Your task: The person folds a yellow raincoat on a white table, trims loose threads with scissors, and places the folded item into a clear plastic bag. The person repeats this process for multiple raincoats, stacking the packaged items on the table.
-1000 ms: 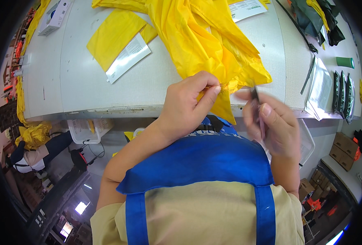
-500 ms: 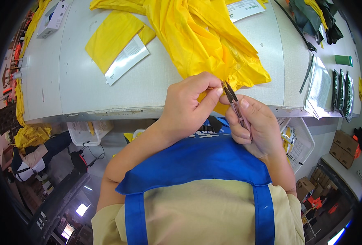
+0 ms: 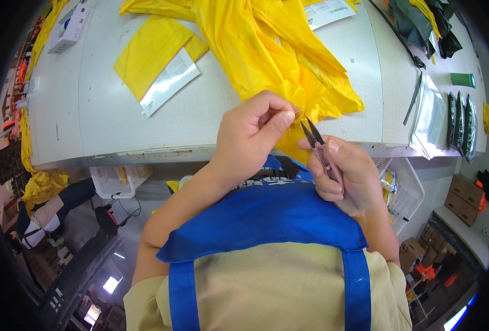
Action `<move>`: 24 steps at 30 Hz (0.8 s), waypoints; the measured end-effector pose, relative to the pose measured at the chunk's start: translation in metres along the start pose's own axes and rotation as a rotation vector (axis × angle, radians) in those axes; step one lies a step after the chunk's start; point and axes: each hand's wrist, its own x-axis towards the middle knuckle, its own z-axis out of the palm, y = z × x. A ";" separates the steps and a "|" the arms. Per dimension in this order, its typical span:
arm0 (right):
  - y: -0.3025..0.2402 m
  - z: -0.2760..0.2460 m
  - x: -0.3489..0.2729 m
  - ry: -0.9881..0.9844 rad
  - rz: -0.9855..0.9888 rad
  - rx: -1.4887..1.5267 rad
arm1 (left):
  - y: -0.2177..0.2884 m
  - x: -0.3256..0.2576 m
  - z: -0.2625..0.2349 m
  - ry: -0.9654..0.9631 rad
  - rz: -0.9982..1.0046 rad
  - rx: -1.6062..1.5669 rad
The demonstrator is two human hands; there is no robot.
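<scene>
A yellow waterproof garment [image 3: 266, 60] lies crumpled across the table, its lower end hanging over the front edge between my hands. My left hand [image 3: 255, 124] is pinched at thumb and forefinger just in front of it. Whatever sits in that pinch is too small to make out. In my right hand [image 3: 348, 171] is a pair of thread snips [image 3: 323, 149], its dark blades a little parted and pointing up toward the garment. The blade tips stand slightly right of my left thumb, apart from it.
On the white table [image 3: 145, 129] lie a folded yellow piece [image 3: 151, 52] with a printed sheet [image 3: 170, 83], and a white box [image 3: 69, 27]. To the right are clear plastic bags [image 3: 429, 116], dark green packets [image 3: 461, 127] and a green roll [image 3: 463, 80]. White baskets [image 3: 115, 185] stand below.
The snips have drawn back down and right, away from my left fingers, and their blades have parted. My left hand has shifted slightly left and up, still pinched.
</scene>
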 end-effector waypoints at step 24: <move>0.004 -0.007 0.006 0.094 0.027 0.051 | -0.010 -0.002 -0.013 -0.032 -0.020 0.089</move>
